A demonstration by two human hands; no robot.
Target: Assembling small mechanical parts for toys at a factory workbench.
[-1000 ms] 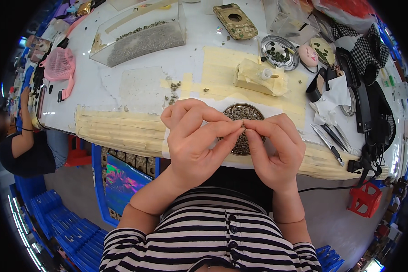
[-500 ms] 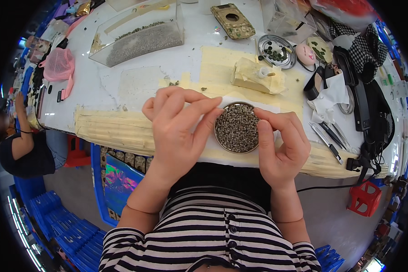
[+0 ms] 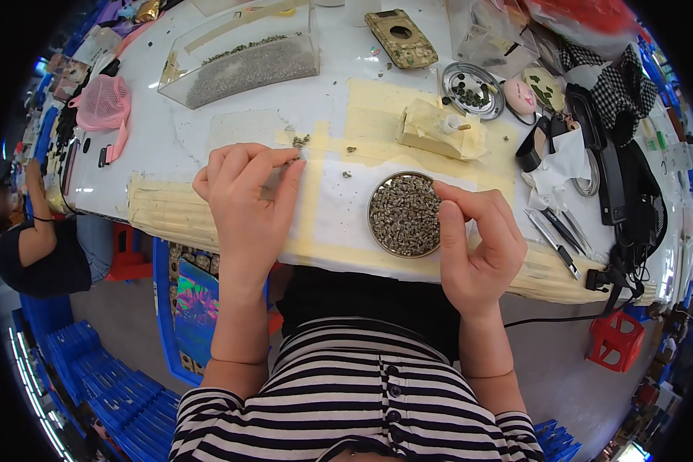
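Note:
A round shallow metal dish (image 3: 374,240) full of small, grey-brown metal pieces (image 3: 405,214) stands on white paper near the table's front edge. At its right rim is my right hand (image 3: 481,242), the thumb and forefinger closed on the edge. Farther left, my left hand (image 3: 246,196) has its thumb and forefinger drawn together, with the tips just below a little heap of loose metal pieces (image 3: 301,142). Whatever lies between those tips is too small to make out. A few single pieces (image 3: 347,174) are scattered on the paper between heap and dish.
Behind stand a clear bin (image 3: 246,81) of similar pieces, a taped block (image 3: 439,131), a camouflage-patterned case (image 3: 401,38) and a round tray (image 3: 473,91) of dark bits. A knife (image 3: 553,244) and tweezers lie right. A pink mesh pouch (image 3: 103,104) lies left. Another person sits far left.
My left hand has moved left, away from the dish, to the small heap of metal pieces. The right hand stays at the dish's rim.

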